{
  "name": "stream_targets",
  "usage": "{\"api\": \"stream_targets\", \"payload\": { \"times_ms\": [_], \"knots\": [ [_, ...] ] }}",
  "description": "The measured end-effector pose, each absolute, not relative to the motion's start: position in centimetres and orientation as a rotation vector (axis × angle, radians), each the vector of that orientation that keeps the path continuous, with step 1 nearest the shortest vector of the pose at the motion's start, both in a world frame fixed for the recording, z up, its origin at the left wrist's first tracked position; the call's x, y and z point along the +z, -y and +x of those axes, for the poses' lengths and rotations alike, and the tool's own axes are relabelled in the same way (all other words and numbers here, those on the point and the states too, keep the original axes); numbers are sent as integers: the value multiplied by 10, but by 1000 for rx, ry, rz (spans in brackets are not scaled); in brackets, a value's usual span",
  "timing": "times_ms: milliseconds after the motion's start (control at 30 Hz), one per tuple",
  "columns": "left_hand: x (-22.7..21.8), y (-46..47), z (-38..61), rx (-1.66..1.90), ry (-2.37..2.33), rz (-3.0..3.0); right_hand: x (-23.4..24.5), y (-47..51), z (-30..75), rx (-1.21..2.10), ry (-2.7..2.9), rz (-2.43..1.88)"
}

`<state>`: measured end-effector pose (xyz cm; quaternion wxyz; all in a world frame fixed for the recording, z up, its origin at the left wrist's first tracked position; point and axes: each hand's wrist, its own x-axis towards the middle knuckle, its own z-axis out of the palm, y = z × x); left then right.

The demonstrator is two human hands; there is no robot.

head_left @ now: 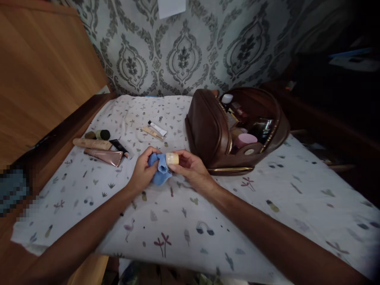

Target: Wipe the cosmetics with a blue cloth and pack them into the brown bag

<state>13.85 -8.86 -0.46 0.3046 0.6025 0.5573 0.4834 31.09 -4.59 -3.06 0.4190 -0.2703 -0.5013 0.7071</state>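
Observation:
My left hand [143,169] is closed around a crumpled blue cloth [160,174]. Between the fingers and thumb of my right hand [193,168] is a small cream-coloured jar [172,159] with a pale lid or band. The cloth touches the jar's left side. Both hands are just above the printed white sheet [184,221]. Close on the right stands a brown cosmetic bag [212,130], unzipped, with a pink round container [246,140] and a white-capped bottle [227,99] among the things inside.
Several tubes lie at the left, among them a rose-gold tube [103,156] and a beige tube [92,143], beside a dark-lidded jar [103,135]. Two slim tubes, one white [158,128], lie farther back. A wooden panel [47,51] borders the left; patterned wallpaper [184,51] is behind.

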Motion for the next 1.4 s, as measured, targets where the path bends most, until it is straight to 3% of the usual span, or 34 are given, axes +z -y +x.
{"api": "stream_targets", "payload": {
  "times_ms": [300, 500, 800, 1067, 1400],
  "knots": [
    [-4, 93, 140, 1362, -1470, 1593, -39, 47, 312, 1295, 1599, -863],
    [1, 97, 143, 1198, -1318, 1828, -38, 54, 313, 1006, 1736, -873],
    [-4, 90, 138, 1179, -1169, 1475, -32, 53, 317, 1211, 1703, -797],
    [-12, 83, 133, 1392, -1300, 1392, -30, 59, 313, 1500, 1605, -727],
    [3, 92, 134, 1139, -1291, 1794, -39, 56, 314, 1140, 1694, -826]
  ]
}}
